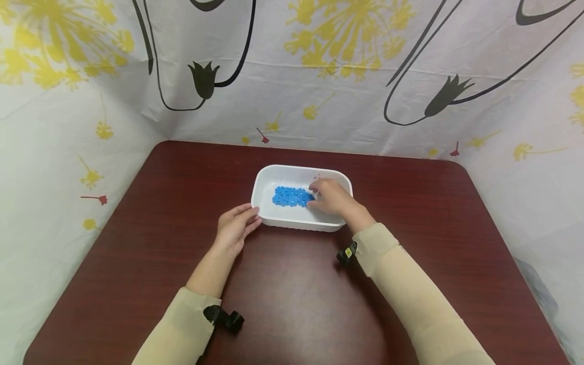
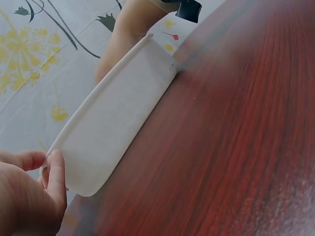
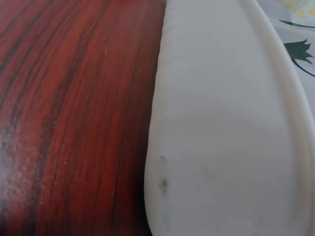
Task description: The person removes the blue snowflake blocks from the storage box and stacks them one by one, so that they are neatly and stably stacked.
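A white plastic tray (image 1: 296,223) stands on the table, and flat blue snowflake-shaped pieces (image 1: 289,196) lie in a close, roughly rectangular patch on its floor. My left hand (image 1: 234,228) holds the tray's near left corner; in the left wrist view, thumb and fingers (image 2: 58,177) pinch the rim. Inside the tray, my right hand (image 1: 332,196) has thumb and fingertips on either side of the patch's right end, with some blue showing between them. The right wrist view shows only the tray's outer wall (image 3: 221,123), and the right hand is out of that frame.
The dark red wood-grain table (image 1: 283,284) extends around the tray on every side. A white cloth (image 1: 274,91) with yellow and dark flower prints hangs behind the table and along both sides. Small black cameras (image 1: 223,318) are strapped at both sleeve cuffs.
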### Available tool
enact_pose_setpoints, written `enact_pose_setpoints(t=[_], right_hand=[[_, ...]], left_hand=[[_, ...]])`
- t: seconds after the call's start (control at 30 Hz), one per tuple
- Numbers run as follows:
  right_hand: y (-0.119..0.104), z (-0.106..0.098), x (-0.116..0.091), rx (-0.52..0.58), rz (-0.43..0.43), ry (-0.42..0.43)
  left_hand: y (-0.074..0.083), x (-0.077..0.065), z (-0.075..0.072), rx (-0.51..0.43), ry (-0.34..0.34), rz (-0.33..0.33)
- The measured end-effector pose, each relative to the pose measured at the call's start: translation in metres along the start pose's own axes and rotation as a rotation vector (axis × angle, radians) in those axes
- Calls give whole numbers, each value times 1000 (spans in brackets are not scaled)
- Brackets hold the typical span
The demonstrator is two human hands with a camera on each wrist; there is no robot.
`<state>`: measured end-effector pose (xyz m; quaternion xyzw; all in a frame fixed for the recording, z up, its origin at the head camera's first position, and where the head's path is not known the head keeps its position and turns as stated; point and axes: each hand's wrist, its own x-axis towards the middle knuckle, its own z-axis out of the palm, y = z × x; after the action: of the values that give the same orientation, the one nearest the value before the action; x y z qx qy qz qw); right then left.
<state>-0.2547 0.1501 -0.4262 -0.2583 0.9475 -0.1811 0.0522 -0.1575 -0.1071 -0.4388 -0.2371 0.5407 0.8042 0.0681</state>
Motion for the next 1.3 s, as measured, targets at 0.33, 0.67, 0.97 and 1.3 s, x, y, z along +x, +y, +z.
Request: enact_pose_setpoints(t=[0.33,0.67,0.97,1.3], right_hand=[[4,6,8,-51,-23,-78],[6,5,10,-100,-51,-102],[9,1,8,-35,-58,-9],[12,-10,0,11,-138,152]], left_hand=[[-3,2,3,-65,20,8],[-5,2,5,-69,44,11],[-6,1,7,-89,52,23],[-7,1,9,-108,54,21]])
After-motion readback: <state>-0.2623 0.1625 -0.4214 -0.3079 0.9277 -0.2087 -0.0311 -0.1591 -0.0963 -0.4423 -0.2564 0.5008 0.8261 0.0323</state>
